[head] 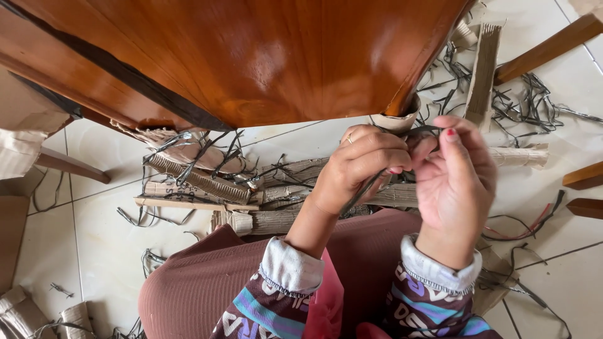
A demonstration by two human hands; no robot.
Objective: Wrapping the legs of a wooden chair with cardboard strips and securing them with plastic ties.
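Head view, one frame.

Item 1. Left hand (363, 164), centre of frame, fingers curled shut around a thin dark flat strip (361, 191) that runs down and left out of the fist and up toward the other hand. One ring shows on a finger.

Item 2. Right hand (455, 179), right of centre, thumb and fingertips pinched together on the upper end of the same strip, just below the round cardboard-wrapped foot (397, 119) of the glossy brown wooden furniture panel (251, 56) that fills the top of the frame.

Handling note (judgement): the strip looks thin and springy. Keeping it taut between both hands, with the pinch close to the working end, should stop it twisting or slipping.

Count, as far as visible:
- Hands: two, both the person's own.
- Strip in hand: one.
- Corrugated cardboard rolls and pieces (201, 182) on the pale tiled floor (100, 245): about eight in the middle band, plus a few at lower left and one upright piece at upper right; exact number unclear.
- Loose dark strips (527, 100) scattered on the floor: too many and too tangled to count.
- Wooden legs or rails (553, 45) at the right edge: three.
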